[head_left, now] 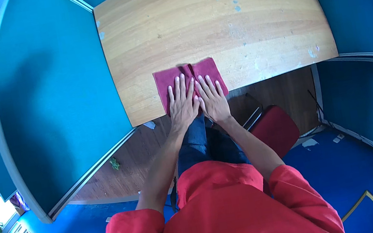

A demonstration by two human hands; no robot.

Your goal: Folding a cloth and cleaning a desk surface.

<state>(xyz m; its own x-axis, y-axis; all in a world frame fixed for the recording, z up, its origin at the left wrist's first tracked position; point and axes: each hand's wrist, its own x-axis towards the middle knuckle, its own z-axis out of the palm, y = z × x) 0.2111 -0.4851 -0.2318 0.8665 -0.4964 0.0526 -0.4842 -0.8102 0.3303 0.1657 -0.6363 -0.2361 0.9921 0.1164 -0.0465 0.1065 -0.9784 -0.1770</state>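
A dark red cloth (165, 77) lies spread at the near edge of the wooden desk (190, 18), with a raised fold in its middle. My left hand (181, 102) rests flat on the cloth's left half, fingers stretched out and pointing away from me. On the right half lies my right hand (213, 100), also flat, its fingers slightly spread. The two thumbs come close together between the hands. Part of the cloth is hidden under both palms, and its near side meets the desk's front edge.
Blue partition panels (55, 88) flank the desk on the left and right. A dark red chair seat (275, 131) stands below the desk's front edge, right of my legs. Pale worn spots (237, 8) mark the desktop. Cables and small scraps lie on the blue floor (317, 169).
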